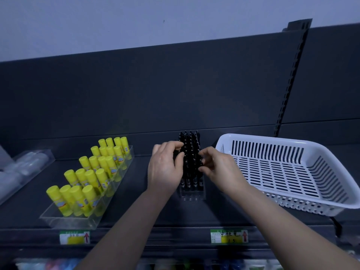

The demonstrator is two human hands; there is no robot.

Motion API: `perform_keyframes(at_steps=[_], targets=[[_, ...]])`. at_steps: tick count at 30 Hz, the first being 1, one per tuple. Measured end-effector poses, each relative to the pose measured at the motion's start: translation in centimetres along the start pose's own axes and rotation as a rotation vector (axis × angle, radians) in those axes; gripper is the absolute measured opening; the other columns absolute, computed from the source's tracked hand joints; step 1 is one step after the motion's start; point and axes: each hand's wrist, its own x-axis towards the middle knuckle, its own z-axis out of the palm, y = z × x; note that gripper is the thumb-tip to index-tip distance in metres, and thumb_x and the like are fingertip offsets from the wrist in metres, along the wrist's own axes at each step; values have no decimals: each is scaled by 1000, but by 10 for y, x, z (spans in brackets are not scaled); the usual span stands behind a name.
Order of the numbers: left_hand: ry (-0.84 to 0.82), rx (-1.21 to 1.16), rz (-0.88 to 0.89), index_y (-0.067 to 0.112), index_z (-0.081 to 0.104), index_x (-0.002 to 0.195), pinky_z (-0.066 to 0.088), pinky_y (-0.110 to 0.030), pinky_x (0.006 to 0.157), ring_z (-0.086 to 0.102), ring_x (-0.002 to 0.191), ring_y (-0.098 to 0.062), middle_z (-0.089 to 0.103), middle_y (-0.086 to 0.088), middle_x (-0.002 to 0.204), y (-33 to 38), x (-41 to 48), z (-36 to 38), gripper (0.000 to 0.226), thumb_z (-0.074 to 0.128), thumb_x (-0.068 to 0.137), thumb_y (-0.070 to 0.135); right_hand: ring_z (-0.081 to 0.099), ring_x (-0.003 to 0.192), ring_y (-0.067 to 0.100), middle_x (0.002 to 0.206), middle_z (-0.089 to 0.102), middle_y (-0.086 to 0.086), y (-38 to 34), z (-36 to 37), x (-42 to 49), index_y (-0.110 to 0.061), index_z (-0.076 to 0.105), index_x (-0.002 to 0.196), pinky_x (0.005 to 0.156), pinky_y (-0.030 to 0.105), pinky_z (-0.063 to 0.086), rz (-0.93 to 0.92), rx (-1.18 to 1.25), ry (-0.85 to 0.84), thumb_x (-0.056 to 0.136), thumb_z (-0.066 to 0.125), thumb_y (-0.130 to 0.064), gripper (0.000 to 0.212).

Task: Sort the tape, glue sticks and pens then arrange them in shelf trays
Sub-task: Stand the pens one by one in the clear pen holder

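Twenty glue sticks, one white basket, left hand and right hand fingers pinching black pens

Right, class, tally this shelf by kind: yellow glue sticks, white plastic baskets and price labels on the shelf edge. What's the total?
Yellow glue sticks: 20
White slotted plastic basket: 1
Green-and-white price labels: 2
Total: 23
Black pens, held by both hands, are too tightly packed to count.

left hand and right hand pinch black pens upright in clear tray; glue sticks left, white basket right.
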Motion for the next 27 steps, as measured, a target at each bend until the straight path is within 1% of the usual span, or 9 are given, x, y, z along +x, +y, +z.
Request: perform_keyframes(at_steps=[2,7,10,15,18,20,24,26,27], targets=[[-2,0,-11,17,64,106,43,-24,80,52,97,-14,64,8,99,-3,-1,-2,18,61,89,15,60,79,8,85,60,-14,0,0,0,-22,57,110,80,25,49,7,-24,-1,79,75,-17,36],[-5,-2,-17,17,64,105,44,-27,81,52,97,-15,64,8,99,-10,-4,-8,18,62,88,13,62,77,9,86,65,-10,0,0,-3,-24,58,107,77,27,51,32,-38,15,77,77,-24,36],[0,0,-28,16,65,105,45,-27,81,52,97,-16,64,7,99,-12,-4,-10,20,61,87,10,62,75,8,84,65,-11,0,-3,-5,-24,58,105,76,27,50,32,-62,39,79,76,-27,32],[-21,2,-30,19,64,107,45,-28,82,51,100,-15,63,8,101,-7,-2,-11,21,60,87,11,63,79,9,83,66,-13,0,-8,-9,-28,57,101,74,32,51,49,-144,58,82,71,-32,24],[-47,-7,32,19,65,107,41,-21,81,49,101,-12,62,9,102,8,1,-6,21,59,88,11,62,89,11,92,64,-12,5,-17,-18,-29,59,101,74,31,49,65,-262,74,86,64,-30,16],[-79,-13,100,19,65,107,38,-17,81,48,103,-11,62,9,105,24,6,3,21,58,89,11,60,98,15,100,63,-10,13,-28,-27,-28,62,103,75,31,48,89,-368,62,88,59,-29,15],[-159,32,255,18,65,104,46,-28,80,49,103,-15,62,7,106,60,13,31,21,57,87,7,58,104,20,104,63,-6,39,-56,-50,-27,64,105,76,32,46,145,-562,79,90,56,-29,17],[-200,80,331,15,65,104,50,-33,78,51,101,-20,62,3,108,77,13,50,26,59,83,2,58,105,21,104,64,-4,55,-67,-62,-26,65,106,78,32,46,179,-593,82,90,55,-31,19],[-251,99,343,14,64,108,50,-34,82,51,104,-22,60,1,112,83,12,60,29,57,83,0,57,106,22,105,64,-3,63,-70,-67,-25,65,107,80,34,46,193,-593,75,91,55,-33,20]])
